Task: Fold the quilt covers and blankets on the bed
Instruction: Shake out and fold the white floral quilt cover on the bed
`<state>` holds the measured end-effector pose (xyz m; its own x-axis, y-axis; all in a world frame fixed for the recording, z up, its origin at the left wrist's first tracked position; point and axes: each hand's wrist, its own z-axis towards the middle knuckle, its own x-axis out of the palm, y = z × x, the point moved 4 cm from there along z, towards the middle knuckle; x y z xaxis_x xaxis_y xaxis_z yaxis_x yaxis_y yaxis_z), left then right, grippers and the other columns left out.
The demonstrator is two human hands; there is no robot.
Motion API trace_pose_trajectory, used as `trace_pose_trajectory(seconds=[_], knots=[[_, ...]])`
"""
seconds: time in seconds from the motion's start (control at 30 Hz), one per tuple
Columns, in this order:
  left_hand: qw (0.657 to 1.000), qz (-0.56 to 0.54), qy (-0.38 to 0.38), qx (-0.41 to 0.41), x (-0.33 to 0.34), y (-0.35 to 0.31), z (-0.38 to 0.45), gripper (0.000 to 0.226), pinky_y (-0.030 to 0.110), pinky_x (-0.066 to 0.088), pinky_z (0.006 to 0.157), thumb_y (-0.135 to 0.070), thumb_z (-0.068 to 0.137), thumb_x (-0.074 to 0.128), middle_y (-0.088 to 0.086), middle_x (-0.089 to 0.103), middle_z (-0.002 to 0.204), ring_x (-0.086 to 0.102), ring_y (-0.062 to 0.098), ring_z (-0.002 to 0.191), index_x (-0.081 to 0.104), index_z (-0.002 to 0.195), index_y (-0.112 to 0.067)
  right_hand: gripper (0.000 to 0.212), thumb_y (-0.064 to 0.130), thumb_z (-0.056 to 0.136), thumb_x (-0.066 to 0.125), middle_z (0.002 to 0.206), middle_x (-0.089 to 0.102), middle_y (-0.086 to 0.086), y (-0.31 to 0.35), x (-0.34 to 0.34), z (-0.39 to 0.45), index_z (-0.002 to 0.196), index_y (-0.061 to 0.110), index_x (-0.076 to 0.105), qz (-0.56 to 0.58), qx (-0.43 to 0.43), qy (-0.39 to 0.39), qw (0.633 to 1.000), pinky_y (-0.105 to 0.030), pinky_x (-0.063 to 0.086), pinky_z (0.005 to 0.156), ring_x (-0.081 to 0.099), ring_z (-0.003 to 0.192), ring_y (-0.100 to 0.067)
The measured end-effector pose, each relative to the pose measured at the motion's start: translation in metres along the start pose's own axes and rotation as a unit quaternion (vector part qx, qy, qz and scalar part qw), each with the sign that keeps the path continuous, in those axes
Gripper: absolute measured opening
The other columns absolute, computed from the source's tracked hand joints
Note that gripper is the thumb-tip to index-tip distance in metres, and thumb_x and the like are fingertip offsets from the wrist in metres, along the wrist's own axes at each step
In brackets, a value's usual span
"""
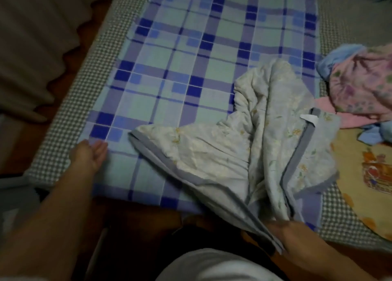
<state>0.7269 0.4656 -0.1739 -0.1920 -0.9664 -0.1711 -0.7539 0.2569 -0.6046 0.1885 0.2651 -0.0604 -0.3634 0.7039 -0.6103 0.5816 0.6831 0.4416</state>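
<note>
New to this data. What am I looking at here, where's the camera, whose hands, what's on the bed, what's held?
There is no robot: a person folds bedding with bare hands. The single picture comes from a camera worn on the person's head, looking forward and down.

The left hand lies open, palm up, at the near left corner of the blue checked cover, which is spread flat on the bed.

The right hand grips the gathered edges of a pale flowered quilt with a grey border; the rest of it lies crumpled on the checked cover.

To the right lie a pink flowered cloth and a yellow printed cloth, still unfolded.
</note>
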Motion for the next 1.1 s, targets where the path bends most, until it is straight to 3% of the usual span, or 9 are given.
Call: trace_pose_trajectory(seconds=[0.13, 0.23, 0.3, 0.4, 0.6, 0.73, 0.83, 0.97, 1.1], knots=[[0.953, 0.153, 0.204, -0.165, 0.019, 0.099, -0.108, 0.041, 0.027, 0.048, 0.053, -0.049, 0.083, 0.066, 0.008, 0.057, 0.055, 0.056, 0.022, 0.052, 0.057, 0.067, -0.013, 0.025, 0.042, 0.097, 0.037, 0.077, 0.063, 0.011, 0.042, 0.007, 0.013, 0.09, 0.031, 0.058, -0.063, -0.108, -0.007, 0.992, -0.022, 0.05, 0.058, 0.06, 0.065, -0.004], [0.835, 0.284, 0.373, -0.288, 0.038, 0.184, -0.24, 0.081, 0.038, 0.057, 0.074, -0.077, 0.087, 0.045, 0.019, 0.073, 0.106, 0.071, 0.034, 0.093, 0.068, 0.111, -0.002, 0.008, 0.039, 0.091, 0.05, 0.062, 0.054, 0.006, 0.073, -0.002, 0.012, 0.085, 0.035, 0.046, -0.124, -0.208, -0.016, 0.97, -0.027, 0.033, 0.047, 0.049, 0.05, -0.01], [0.802, 0.242, 0.43, -0.337, 0.054, 0.214, -0.298, 0.092, 0.035, 0.057, 0.079, -0.085, 0.08, 0.044, 0.017, 0.072, 0.115, 0.071, 0.032, 0.1, 0.064, 0.124, -0.007, 0.027, 0.033, 0.093, 0.051, 0.063, 0.052, 0.002, 0.082, -0.002, 0.014, 0.119, 0.042, 0.046, -0.181, -0.248, -0.006, 0.952, -0.031, 0.029, 0.047, 0.047, 0.049, -0.015], [0.871, 0.135, 0.349, -0.319, 0.069, 0.244, -0.336, 0.071, 0.044, 0.059, 0.087, -0.067, 0.079, 0.067, 0.017, 0.073, 0.112, 0.071, 0.033, 0.101, 0.064, 0.122, -0.011, 0.066, 0.033, 0.091, 0.049, 0.057, 0.049, 0.006, 0.081, 0.016, 0.011, 0.153, 0.032, 0.028, -0.287, -0.292, -0.049, 0.911, -0.029, 0.031, 0.041, 0.04, 0.041, -0.01], [0.995, 0.091, 0.03, 0.012, 0.039, 0.265, -0.35, 0.038, 0.042, 0.053, 0.09, -0.029, 0.097, 0.06, 0.006, 0.053, 0.131, 0.057, 0.022, 0.108, 0.045, 0.132, -0.024, 0.065, 0.032, 0.065, 0.06, 0.055, 0.057, 0.01, 0.059, 0.045, 0.0, 0.129, 0.024, 0.058, -0.336, -0.308, -0.11, 0.883, -0.02, 0.029, 0.037, 0.05, 0.039, -0.012], [0.916, 0.302, -0.01, 0.264, 0.035, 0.239, -0.335, 0.03, 0.04, 0.043, 0.106, -0.026, 0.094, 0.061, 0.0, 0.056, 0.125, 0.05, 0.02, 0.118, 0.061, 0.124, -0.023, 0.035, 0.03, 0.071, 0.039, 0.061, 0.058, 0.004, 0.052, 0.058, -0.01, 0.104, 0.025, 0.05, -0.285, -0.297, -0.124, 0.903, -0.026, 0.038, 0.04, 0.056, 0.045, -0.018], [0.893, 0.404, 0.086, 0.179, 0.057, 0.23, -0.302, 0.045, 0.043, 0.039, 0.11, -0.045, 0.092, 0.055, 0.005, 0.053, 0.139, 0.046, 0.028, 0.128, 0.052, 0.135, -0.032, 0.029, 0.03, 0.067, 0.043, 0.058, 0.056, 0.005, 0.05, 0.061, -0.009, 0.094, 0.025, 0.052, -0.284, -0.282, -0.094, 0.912, -0.023, 0.029, 0.04, 0.054, 0.043, -0.017], [0.76, 0.565, 0.074, 0.312, 0.088, 0.21, -0.258, 0.053, 0.042, 0.023, 0.118, -0.044, 0.098, 0.046, 0.003, 0.032, 0.156, 0.027, 0.027, 0.143, 0.04, 0.147, -0.025, 0.029, 0.035, 0.059, 0.059, 0.056, 0.053, 0.01, 0.05, 0.072, 0.0, 0.088, 0.032, 0.062, -0.314, -0.264, -0.033, 0.911, -0.024, 0.011, 0.044, 0.05, 0.041, -0.01], [0.772, 0.59, 0.138, 0.192, 0.113, 0.213, -0.187, 0.057, 0.042, 0.039, 0.11, -0.031, 0.1, 0.043, 0.017, 0.036, 0.152, 0.041, 0.035, 0.136, 0.029, 0.15, -0.008, 0.028, 0.027, 0.075, 0.058, 0.07, 0.057, 0.005, 0.051, 0.092, 0.022, 0.103, 0.028, 0.056, -0.252, -0.266, -0.003, 0.93, -0.026, 0.02, 0.043, 0.057, 0.053, -0.02]])
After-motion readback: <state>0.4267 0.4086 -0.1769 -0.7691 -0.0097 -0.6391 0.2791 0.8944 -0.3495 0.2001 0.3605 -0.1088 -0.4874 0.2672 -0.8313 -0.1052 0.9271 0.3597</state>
